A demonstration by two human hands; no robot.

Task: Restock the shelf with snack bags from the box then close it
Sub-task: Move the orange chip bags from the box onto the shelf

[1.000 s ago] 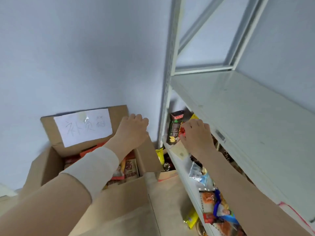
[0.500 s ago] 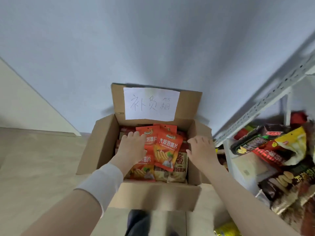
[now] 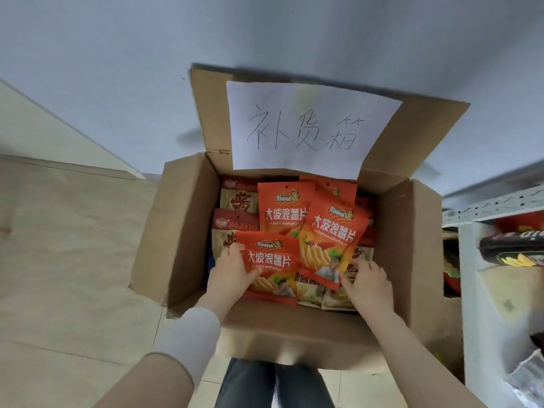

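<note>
An open cardboard box [image 3: 182, 231] stands on the floor in front of me, packed with snack bags. My left hand [image 3: 228, 275] grips an orange chip bag [image 3: 269, 266] by its left edge, thumb on its front. My right hand [image 3: 368, 285] pinches the lower corner of a second orange chip bag [image 3: 331, 237] that lies tilted beside the first. A third orange bag [image 3: 282, 206] and beige-and-red bags [image 3: 238, 198] lie underneath. The white shelf [image 3: 482, 290] stands at the right edge, with snack bags on it.
The box's back flap [image 3: 212, 113] stands upright against the wall and carries a white paper label [image 3: 309, 128] with handwriting. Side flaps lean outward. Pale tiled floor [image 3: 67, 245] lies to the left. My legs in jeans [image 3: 273, 384] show below the box.
My view swung from the shelf down to the box. My right hand left the shelf and came into the box. Both hands took hold of orange chip bags, the left one lifted slightly.
</note>
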